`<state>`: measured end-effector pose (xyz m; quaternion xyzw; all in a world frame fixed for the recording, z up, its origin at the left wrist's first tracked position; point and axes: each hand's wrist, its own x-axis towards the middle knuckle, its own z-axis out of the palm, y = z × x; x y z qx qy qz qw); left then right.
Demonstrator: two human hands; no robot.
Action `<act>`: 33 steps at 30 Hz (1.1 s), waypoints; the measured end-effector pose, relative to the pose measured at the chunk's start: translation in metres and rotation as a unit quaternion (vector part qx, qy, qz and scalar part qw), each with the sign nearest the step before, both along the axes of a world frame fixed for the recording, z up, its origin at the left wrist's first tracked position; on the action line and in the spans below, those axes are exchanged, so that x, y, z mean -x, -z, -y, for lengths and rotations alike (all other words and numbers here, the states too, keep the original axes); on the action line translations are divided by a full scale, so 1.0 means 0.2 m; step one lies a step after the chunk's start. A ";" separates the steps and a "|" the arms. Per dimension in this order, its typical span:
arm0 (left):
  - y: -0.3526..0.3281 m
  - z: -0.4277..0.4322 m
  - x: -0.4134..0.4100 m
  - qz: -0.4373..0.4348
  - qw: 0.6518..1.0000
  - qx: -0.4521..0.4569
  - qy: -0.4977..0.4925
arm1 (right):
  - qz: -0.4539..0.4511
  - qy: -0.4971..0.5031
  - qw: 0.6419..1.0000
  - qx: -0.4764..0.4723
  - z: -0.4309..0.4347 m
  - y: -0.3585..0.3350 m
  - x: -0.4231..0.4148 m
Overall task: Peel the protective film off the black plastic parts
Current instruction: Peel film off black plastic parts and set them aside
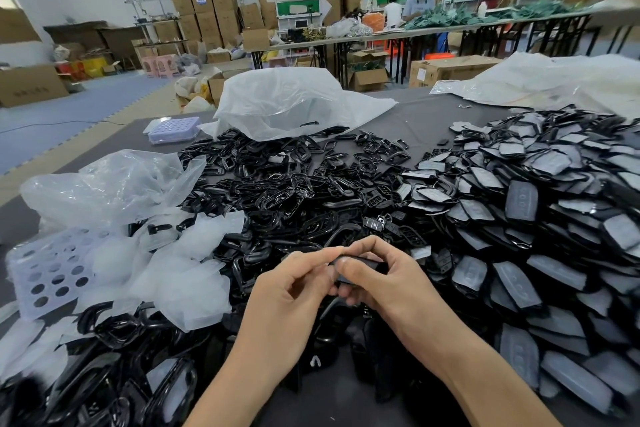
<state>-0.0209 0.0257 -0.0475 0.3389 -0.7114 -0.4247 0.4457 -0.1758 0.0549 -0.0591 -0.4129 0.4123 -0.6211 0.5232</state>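
Note:
A small black plastic part (363, 265) is held between both hands above the table's near middle. My right hand (377, 279) curls its thumb and fingers round the part. Against the part's left edge, my left hand (294, 284) pinches with thumb and forefinger; whether it holds film I cannot tell. A large heap of film-covered black parts (540, 215) fills the right side. Glossy black frames (287, 184) lie piled in the middle and at the near left (114, 374). Peeled clear film pieces (187, 274) lie heaped to the left of my hands.
A lilac perforated tray (48, 274) sits at the left under crumpled clear bags (104, 184). A second tray (175, 128) and a big white bag (294, 104) lie further back. White sheeting (554, 83) covers the far right. People work at distant tables.

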 end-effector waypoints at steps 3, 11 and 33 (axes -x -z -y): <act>0.01 0.00 0.00 0.039 0.997 0.073 -0.005 | -0.015 0.003 1.000 -0.001 -0.01 -0.02 0.01; 0.02 -0.04 -0.01 0.204 0.938 0.280 -0.016 | 0.034 0.069 0.997 0.006 -0.02 -0.05 0.02; 0.00 -0.08 0.00 0.260 0.911 0.320 0.003 | 0.005 0.117 0.993 -0.029 -0.02 -0.06 0.02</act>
